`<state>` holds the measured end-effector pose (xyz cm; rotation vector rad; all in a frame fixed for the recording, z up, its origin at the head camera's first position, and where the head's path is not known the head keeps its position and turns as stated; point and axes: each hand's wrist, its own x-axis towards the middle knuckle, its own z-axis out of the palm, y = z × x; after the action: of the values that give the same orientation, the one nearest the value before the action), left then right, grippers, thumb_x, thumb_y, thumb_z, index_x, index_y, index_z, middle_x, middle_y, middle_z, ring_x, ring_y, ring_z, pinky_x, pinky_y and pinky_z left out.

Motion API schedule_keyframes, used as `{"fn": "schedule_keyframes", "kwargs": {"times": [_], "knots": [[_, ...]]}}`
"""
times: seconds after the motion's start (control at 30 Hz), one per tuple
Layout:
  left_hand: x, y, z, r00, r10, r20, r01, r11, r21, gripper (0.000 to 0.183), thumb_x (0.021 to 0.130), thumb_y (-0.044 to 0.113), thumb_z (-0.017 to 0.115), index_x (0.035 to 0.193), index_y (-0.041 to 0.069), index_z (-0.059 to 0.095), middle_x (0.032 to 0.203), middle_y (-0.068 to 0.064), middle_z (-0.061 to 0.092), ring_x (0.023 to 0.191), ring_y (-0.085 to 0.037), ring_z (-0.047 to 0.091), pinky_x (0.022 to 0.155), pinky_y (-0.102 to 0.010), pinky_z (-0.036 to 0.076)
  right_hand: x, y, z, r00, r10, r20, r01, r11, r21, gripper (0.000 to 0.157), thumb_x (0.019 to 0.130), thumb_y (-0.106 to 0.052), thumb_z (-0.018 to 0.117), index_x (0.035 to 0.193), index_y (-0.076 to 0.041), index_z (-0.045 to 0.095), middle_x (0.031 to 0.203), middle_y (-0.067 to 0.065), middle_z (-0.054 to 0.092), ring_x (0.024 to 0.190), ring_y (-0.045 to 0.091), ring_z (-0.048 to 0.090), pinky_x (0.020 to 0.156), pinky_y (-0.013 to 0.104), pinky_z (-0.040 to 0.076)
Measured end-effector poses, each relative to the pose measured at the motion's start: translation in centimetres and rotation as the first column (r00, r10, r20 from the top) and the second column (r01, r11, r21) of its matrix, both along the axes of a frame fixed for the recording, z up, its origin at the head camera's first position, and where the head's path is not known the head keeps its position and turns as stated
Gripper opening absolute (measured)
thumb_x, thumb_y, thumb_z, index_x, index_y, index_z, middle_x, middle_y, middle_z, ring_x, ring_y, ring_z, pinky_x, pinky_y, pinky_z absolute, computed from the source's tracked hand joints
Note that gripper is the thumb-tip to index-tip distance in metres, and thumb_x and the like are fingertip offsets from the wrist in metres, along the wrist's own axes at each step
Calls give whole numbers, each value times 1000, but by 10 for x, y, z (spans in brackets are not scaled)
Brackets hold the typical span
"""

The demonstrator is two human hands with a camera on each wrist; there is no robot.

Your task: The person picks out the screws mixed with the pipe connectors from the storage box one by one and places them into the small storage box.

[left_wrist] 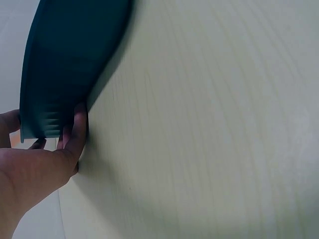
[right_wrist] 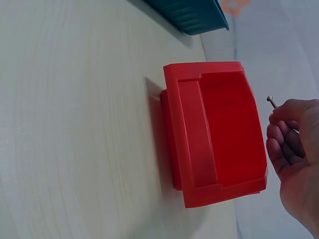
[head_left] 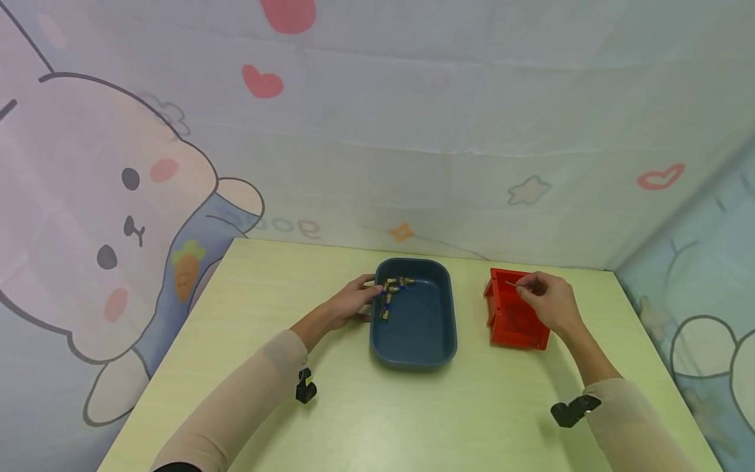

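Note:
At the left side of a dark blue plastic tub (head_left: 414, 328), my left hand (head_left: 354, 300) grips the wall, thumb over the rim and fingers along the outside. In the left wrist view those fingers (left_wrist: 79, 130) lie low against the tub's ribbed side (left_wrist: 52, 112). Several small brass fittings with blue bits (head_left: 387, 296) lie inside, near that hand. Over the red plastic bin (head_left: 519, 339), my right hand (head_left: 548, 303) pinches a thin metal screw (right_wrist: 270, 100) between thumb and forefinger, its flared head sticking out. The other fingers curl loosely below.
Both containers stand on a pale wood-grain table (head_left: 377, 419), with a strip of tabletop between them. A printed cloth (head_left: 413, 131) hangs behind the table's back edge and along the right side. Each wrist carries a small black camera (head_left: 305, 387).

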<state>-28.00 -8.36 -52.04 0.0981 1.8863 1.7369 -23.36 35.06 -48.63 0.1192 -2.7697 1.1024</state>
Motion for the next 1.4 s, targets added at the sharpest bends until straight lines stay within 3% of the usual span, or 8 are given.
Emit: {"fn": "schedule_keyframes", "kwargs": {"times": [0.37, 0.67, 1.4], "knots": [[0, 0, 0, 1000, 7, 5, -7, 1000, 7, 60, 114, 29, 53, 167, 16, 28, 164, -19, 38, 146, -39, 46, 97, -50, 59, 2, -2, -9, 998, -44, 46, 45, 999, -31, 14, 105, -11, 68, 114, -1, 72, 108, 17, 70, 98, 30, 60, 75, 11, 47], [0, -1, -1, 1000, 7, 9, -7, 1000, 8, 60, 114, 30, 53, 167, 18, 29, 164, -21, 36, 146, -39, 46, 98, -50, 58, 0, -3, -14, 999, -21, 45, 21, 1000, 11, 12, 104, -9, 68, 112, -2, 72, 103, 14, 69, 94, 29, 59, 74, 20, 49], [1, -2, -1, 1000, 3, 4, -3, 1000, 12, 61, 113, 31, 53, 167, 16, 28, 163, -22, 37, 146, -40, 46, 99, -51, 58, 2, -6, -24, 999, 34, 3, -34, 998, 47, 8, 101, -5, 70, 108, -2, 73, 100, 13, 71, 90, 28, 61, 73, 23, 52]]}}
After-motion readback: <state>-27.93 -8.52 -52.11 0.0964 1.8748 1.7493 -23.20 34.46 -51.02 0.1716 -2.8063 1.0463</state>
